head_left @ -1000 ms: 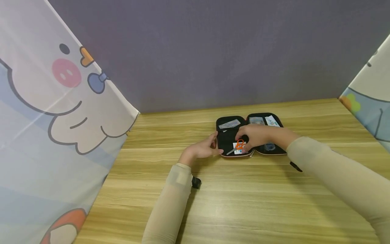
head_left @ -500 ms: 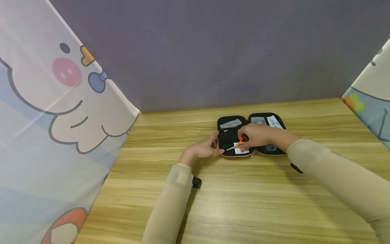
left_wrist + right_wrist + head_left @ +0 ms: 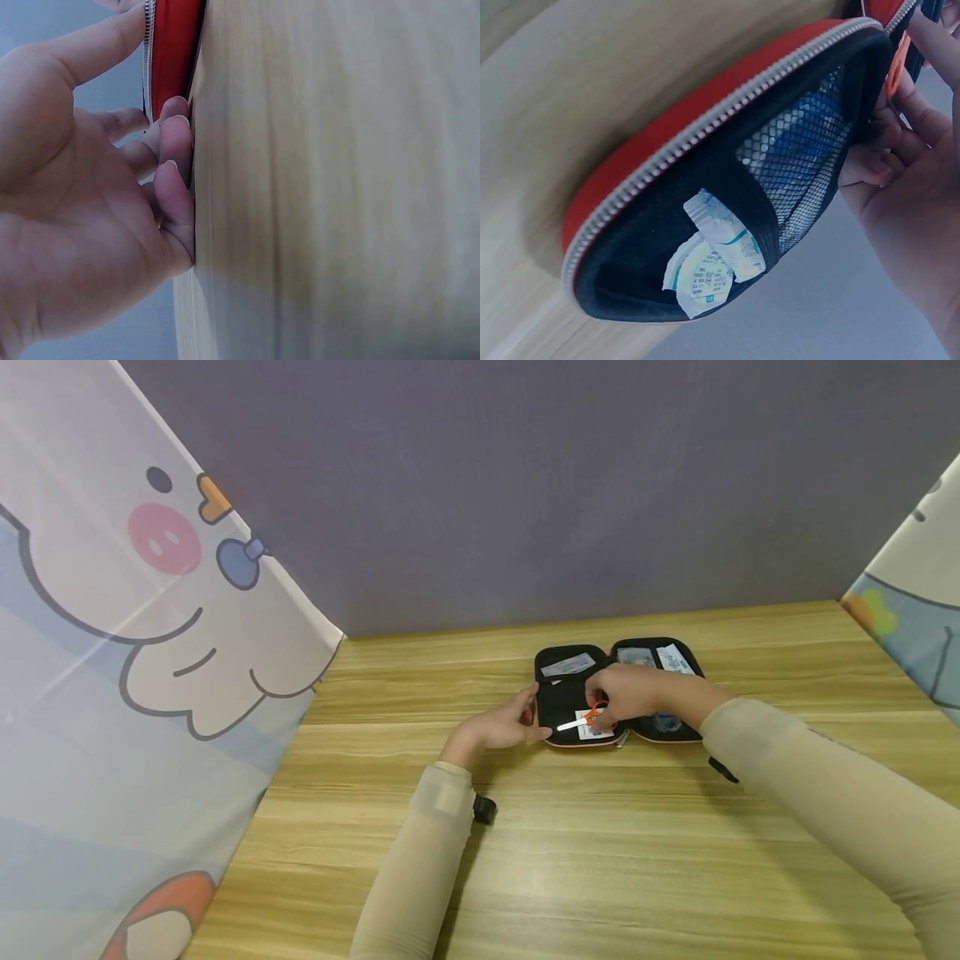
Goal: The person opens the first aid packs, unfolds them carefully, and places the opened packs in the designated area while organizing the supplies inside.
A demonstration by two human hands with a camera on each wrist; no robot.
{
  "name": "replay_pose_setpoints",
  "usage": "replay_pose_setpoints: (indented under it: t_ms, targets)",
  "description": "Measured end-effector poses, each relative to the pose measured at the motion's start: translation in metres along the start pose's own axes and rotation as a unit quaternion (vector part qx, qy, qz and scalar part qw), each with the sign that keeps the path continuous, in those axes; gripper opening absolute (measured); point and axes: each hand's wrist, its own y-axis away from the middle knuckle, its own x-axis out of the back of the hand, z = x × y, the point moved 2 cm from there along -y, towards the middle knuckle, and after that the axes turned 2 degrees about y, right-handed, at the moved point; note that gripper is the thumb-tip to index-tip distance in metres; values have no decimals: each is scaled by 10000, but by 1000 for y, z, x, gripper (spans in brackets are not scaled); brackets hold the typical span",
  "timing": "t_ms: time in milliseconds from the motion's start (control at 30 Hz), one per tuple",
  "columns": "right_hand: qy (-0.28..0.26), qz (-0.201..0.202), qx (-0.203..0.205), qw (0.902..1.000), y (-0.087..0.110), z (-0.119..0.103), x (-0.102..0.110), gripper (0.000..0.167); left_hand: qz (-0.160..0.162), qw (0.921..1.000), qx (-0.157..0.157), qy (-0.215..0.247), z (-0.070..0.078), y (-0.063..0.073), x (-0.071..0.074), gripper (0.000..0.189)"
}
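A small zippered case point(image 3: 553, 700) with a black lining lies spread open on the wooden table; its outer shell is red in the wrist views. Over the left half, my right hand point(image 3: 633, 689) pinches a pair of scissors point(image 3: 595, 716) by the orange handles, blades pointing left. Beneath them is a white printed packet point(image 3: 586, 733). My left hand point(image 3: 495, 728) holds the case's left side, thumb at the front corner and fingers along the edge. Seen from the left wrist, the thumb meets the zipper beside the red shell point(image 3: 172, 60), the other fingers curled near the table.
In the case's right half are a mesh pocket point(image 3: 795, 157) with something blue behind it and white packets point(image 3: 705, 277). A clear strip-like packet point(image 3: 567, 665) sits in the left half's upper pocket. Behind the table point(image 3: 585, 843) rises a grey wall point(image 3: 525, 493); a cartoon-printed cloth point(image 3: 90, 693) hangs at left.
The scissors have turned to lie flatter, their tip rising toward the left edge, and the right hand has shifted slightly right. My left hand keeps its hold on the case.
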Motion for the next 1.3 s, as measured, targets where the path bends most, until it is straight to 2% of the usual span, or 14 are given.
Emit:
replay_pose_setpoints:
  t_ms: [167,333,533,700,867,1100,1300]
  targets:
    - [-156,-48,-83,9998,-1,0,-1,24,-13,9999,73,94,-1,1,0,97]
    - [-39,-92,-98,9999,-1,-3,0,23,-7,9999,71,102,-1,1,0,97]
    - [19,-326,-98,9994,-1,-6,1,21,7,10000,45,1,-1,1,0,98]
    - [-517,-353,-56,9980,-1,-2,3,21,-25,10000,42,-8,-2,2,0,98]
    - [-1144,22,-162,9933,-3,7,11,18,-13,10000,66,57,-1,2,0,98]
    - [-1375,974,-474,9846,-17,15,18,18,-13,10000,66,49,-1,2,1,98]
    - [-1427,1138,-669,9809,-27,12,15,18,-44,9999,114,-44,-1,1,0,97]
